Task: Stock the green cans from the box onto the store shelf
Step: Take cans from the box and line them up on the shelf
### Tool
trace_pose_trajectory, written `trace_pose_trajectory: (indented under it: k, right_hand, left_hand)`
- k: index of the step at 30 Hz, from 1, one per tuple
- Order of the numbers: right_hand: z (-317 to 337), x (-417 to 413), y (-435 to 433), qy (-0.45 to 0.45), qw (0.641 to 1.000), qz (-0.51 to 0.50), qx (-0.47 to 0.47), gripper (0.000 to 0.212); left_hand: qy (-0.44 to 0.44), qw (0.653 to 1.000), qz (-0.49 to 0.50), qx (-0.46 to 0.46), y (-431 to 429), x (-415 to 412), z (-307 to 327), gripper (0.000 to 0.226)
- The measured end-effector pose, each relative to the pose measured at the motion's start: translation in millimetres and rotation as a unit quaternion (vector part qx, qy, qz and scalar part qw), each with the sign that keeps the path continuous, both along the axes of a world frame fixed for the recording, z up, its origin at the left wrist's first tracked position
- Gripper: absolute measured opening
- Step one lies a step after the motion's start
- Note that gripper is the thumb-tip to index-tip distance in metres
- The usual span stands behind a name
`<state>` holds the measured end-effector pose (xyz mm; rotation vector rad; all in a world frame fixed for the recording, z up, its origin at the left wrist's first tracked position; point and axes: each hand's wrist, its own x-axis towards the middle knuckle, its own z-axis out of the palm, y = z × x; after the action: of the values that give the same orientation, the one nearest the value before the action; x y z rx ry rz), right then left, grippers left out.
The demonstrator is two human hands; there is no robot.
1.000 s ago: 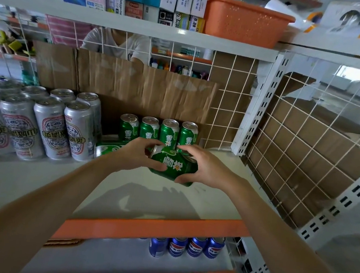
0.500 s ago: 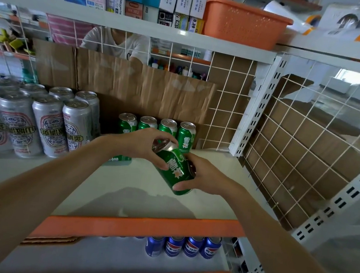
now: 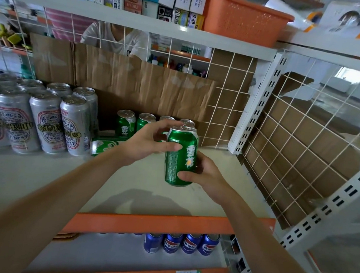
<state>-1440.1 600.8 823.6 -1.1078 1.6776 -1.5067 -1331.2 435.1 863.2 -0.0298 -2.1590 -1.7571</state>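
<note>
Gripping the green can (image 3: pixel 181 156) upright, right hand (image 3: pixel 203 177) wrapped low, left hand (image 3: pixel 147 142) pinching its top, likely to stand it before the row (image 3: pixel 125 124) beyond.

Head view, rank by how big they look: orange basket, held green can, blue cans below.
1. orange basket
2. held green can, enlarged by nearness to the camera
3. blue cans, farther away

green can (image 3: pixel 180 156) upright, gripped by both hands, above shelf (image 3: pixel 35 178)
</note>
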Motion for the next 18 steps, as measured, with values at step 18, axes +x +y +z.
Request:
trace_pose_trajectory:
  k: [18]
  right_hand:
    - [-1, 4, 6, -0.141, 0.982, 0.123, 0.02, 0.087]
  left_hand:
    - [-0.023, 0.994, -0.098, 0.036, -8, 7, 10, 0.062]
